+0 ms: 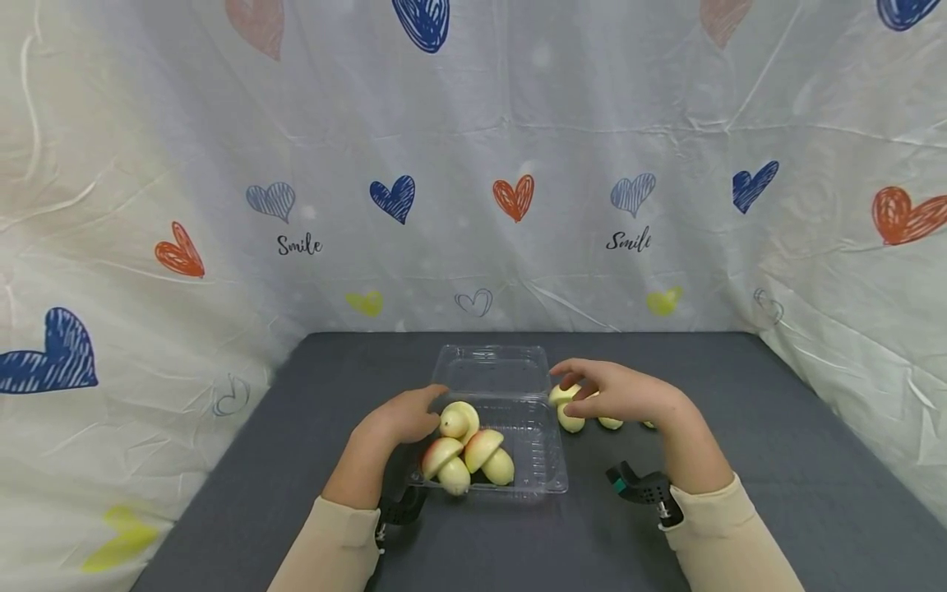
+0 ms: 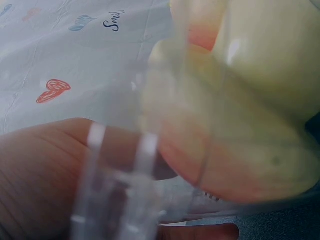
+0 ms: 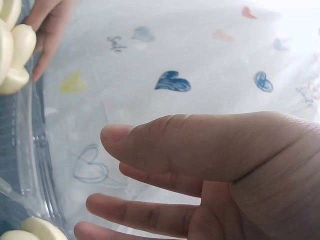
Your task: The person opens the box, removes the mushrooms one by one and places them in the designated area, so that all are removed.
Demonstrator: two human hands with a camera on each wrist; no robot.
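An unlatched clear plastic container (image 1: 536, 485) holds several pale yellow, mushroom-shaped pieces (image 1: 499, 467), some tinged red, in its left part. My left hand (image 1: 403, 418) is at the container's left rim, fingers extended; in the left wrist view the thumb (image 2: 125, 150) shows beside the clear wall and a piece (image 2: 225, 145). Whether it touches the wall is unclear. My right hand (image 1: 625, 390) hovers right of the container, fingers apart and nothing held, above more pale pieces (image 1: 571, 419). In the right wrist view its fingers (image 3: 150, 215) are spread.
The container's clear lid (image 1: 488, 370) lies folded back behind it. Another pale piece (image 1: 649, 425) lies on the dark table (image 1: 355, 370), partly behind my right wrist. A white sheet with printed hearts (image 1: 444, 107) hangs behind and at both sides.
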